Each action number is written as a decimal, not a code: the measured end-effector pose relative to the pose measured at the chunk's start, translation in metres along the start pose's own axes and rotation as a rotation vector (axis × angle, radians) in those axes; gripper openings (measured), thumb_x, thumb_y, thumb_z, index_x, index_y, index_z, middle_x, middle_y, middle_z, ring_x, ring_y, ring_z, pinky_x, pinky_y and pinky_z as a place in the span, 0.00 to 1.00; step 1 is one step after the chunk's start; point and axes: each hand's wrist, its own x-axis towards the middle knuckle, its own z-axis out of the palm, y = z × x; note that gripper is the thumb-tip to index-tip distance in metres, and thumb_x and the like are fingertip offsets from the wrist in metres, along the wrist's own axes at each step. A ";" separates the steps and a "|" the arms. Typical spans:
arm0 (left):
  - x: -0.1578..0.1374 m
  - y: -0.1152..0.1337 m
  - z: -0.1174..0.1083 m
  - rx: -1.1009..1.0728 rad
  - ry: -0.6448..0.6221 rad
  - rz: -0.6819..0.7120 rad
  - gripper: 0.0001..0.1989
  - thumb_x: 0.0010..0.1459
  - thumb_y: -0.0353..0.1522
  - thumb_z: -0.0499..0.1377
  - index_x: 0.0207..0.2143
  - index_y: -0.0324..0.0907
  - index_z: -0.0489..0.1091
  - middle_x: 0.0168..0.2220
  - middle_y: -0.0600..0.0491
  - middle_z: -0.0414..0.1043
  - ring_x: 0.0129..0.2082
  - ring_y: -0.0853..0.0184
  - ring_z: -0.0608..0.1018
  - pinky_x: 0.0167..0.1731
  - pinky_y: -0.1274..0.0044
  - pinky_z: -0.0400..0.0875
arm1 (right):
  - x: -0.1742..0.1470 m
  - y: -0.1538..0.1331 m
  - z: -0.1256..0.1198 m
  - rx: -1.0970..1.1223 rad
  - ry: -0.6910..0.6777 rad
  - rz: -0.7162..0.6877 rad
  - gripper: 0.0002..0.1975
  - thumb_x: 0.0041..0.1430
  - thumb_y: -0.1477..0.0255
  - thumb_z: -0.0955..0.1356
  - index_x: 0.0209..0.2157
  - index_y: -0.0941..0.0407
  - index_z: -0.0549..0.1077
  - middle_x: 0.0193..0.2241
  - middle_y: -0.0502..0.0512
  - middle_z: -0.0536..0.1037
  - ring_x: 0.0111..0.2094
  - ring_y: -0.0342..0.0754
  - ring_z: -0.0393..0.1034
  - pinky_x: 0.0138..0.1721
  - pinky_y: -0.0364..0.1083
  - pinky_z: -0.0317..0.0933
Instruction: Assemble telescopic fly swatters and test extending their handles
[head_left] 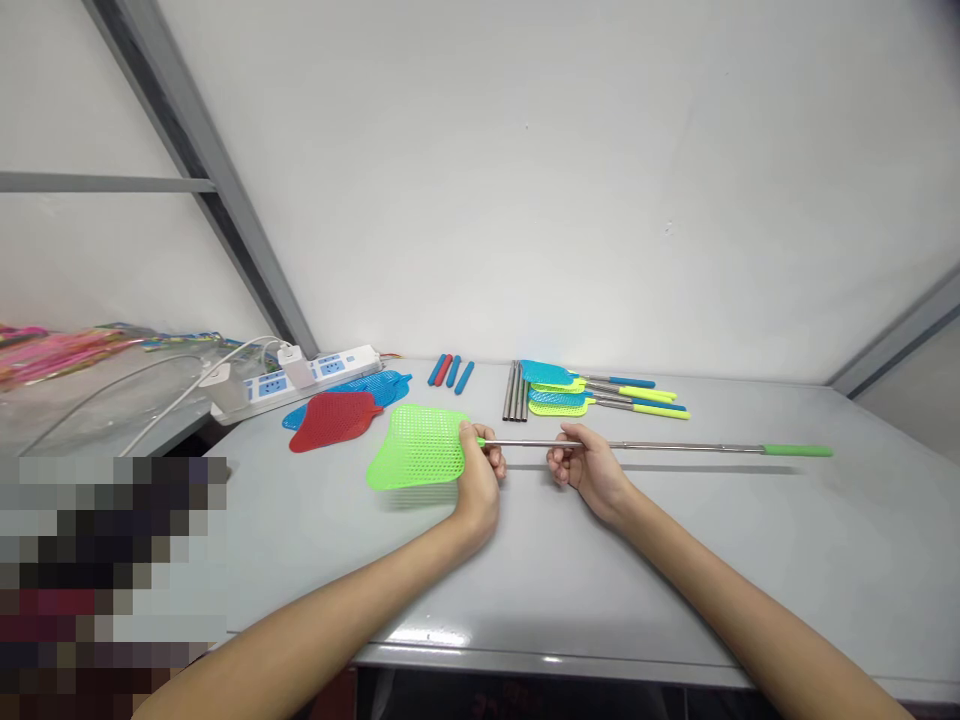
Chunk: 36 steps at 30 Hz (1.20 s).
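Observation:
A telescopic fly swatter with a bright green mesh head (420, 447) is held level just above the table, its metal rod (675, 447) drawn out long to the right and ending in a green grip (796, 451). My left hand (480, 475) is closed on the neck, where the head meets the rod. Farther along, my right hand (592, 472) has its fingers curled loosely round the middle of the rod; its palm side is partly hidden. Left of the green head lie a red swatter head (334, 420) and blue swatter heads (390, 383).
Short blue and red grips (452, 372) lie near the wall. Beside them are several metal rods (515, 391) and a pile of blue and yellow swatters (559, 403). A power strip (330, 368) with cables is at left, near wrapped colourful items (67, 355). The table (750, 580) meets a white wall.

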 end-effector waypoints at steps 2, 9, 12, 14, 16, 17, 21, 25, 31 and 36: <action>0.000 0.000 0.000 0.008 -0.003 0.001 0.21 0.49 0.50 0.42 0.20 0.42 0.55 0.11 0.62 0.50 0.10 0.77 0.56 0.12 0.83 0.50 | 0.000 0.000 0.000 0.003 0.013 0.009 0.11 0.46 0.66 0.62 0.18 0.58 0.62 0.14 0.50 0.67 0.15 0.41 0.58 0.16 0.41 0.49; 0.003 0.001 -0.001 0.061 -0.016 -0.076 0.22 0.49 0.50 0.41 0.20 0.41 0.56 0.10 0.61 0.53 0.09 0.77 0.57 0.11 0.83 0.50 | 0.000 0.000 0.000 -0.091 -0.045 -0.008 0.16 0.49 0.65 0.59 0.15 0.59 0.64 0.14 0.53 0.67 0.14 0.41 0.58 0.16 0.41 0.50; 0.004 0.004 -0.002 0.065 -0.048 -0.106 0.23 0.50 0.50 0.39 0.19 0.41 0.56 0.10 0.60 0.55 0.09 0.76 0.58 0.12 0.83 0.52 | 0.000 0.001 0.000 -0.189 -0.070 -0.009 0.21 0.50 0.63 0.57 0.13 0.61 0.66 0.13 0.55 0.67 0.13 0.40 0.57 0.16 0.42 0.51; 0.003 0.005 -0.002 0.071 -0.054 -0.123 0.23 0.51 0.49 0.38 0.19 0.41 0.57 0.10 0.59 0.56 0.09 0.75 0.59 0.12 0.82 0.53 | 0.000 0.002 0.000 -0.230 -0.086 -0.009 0.23 0.50 0.62 0.56 0.13 0.62 0.67 0.13 0.56 0.67 0.13 0.40 0.58 0.16 0.41 0.51; 0.001 0.005 -0.002 0.076 -0.046 -0.119 0.24 0.51 0.49 0.38 0.19 0.40 0.57 0.11 0.57 0.58 0.10 0.74 0.61 0.13 0.82 0.55 | -0.001 0.002 -0.001 -0.248 -0.126 0.009 0.24 0.51 0.62 0.55 0.13 0.63 0.68 0.13 0.57 0.67 0.14 0.40 0.58 0.17 0.41 0.51; 0.000 0.005 -0.002 0.078 -0.040 -0.110 0.24 0.51 0.48 0.38 0.19 0.40 0.58 0.11 0.57 0.59 0.10 0.74 0.62 0.13 0.81 0.56 | -0.001 0.002 -0.002 -0.245 -0.155 0.032 0.25 0.51 0.62 0.54 0.13 0.63 0.68 0.14 0.57 0.67 0.14 0.41 0.59 0.17 0.41 0.51; -0.006 0.005 -0.003 0.063 -0.041 -0.082 0.25 0.50 0.49 0.37 0.19 0.40 0.59 0.12 0.55 0.61 0.11 0.72 0.64 0.13 0.80 0.57 | -0.005 -0.001 -0.004 -0.191 -0.329 0.177 0.24 0.51 0.62 0.53 0.13 0.62 0.66 0.16 0.57 0.68 0.15 0.41 0.60 0.15 0.40 0.48; -0.009 0.007 -0.003 0.049 -0.076 -0.113 0.25 0.50 0.49 0.35 0.19 0.40 0.58 0.12 0.55 0.62 0.10 0.72 0.63 0.14 0.80 0.57 | -0.008 -0.004 -0.005 -0.129 -0.442 0.259 0.23 0.52 0.64 0.52 0.12 0.60 0.63 0.16 0.58 0.69 0.15 0.42 0.61 0.13 0.39 0.45; -0.010 0.006 -0.004 0.050 -0.122 -0.120 0.24 0.53 0.45 0.33 0.18 0.40 0.57 0.12 0.54 0.63 0.11 0.72 0.64 0.15 0.79 0.58 | -0.011 -0.004 -0.003 -0.078 -0.479 0.294 0.23 0.52 0.64 0.52 0.12 0.60 0.62 0.17 0.59 0.69 0.16 0.43 0.62 0.12 0.38 0.44; -0.011 0.004 -0.005 0.048 -0.145 -0.086 0.24 0.54 0.44 0.33 0.18 0.40 0.58 0.12 0.54 0.64 0.11 0.71 0.64 0.15 0.79 0.57 | -0.011 0.000 -0.002 -0.044 -0.489 0.315 0.23 0.52 0.64 0.52 0.12 0.60 0.62 0.17 0.58 0.69 0.15 0.43 0.62 0.11 0.38 0.43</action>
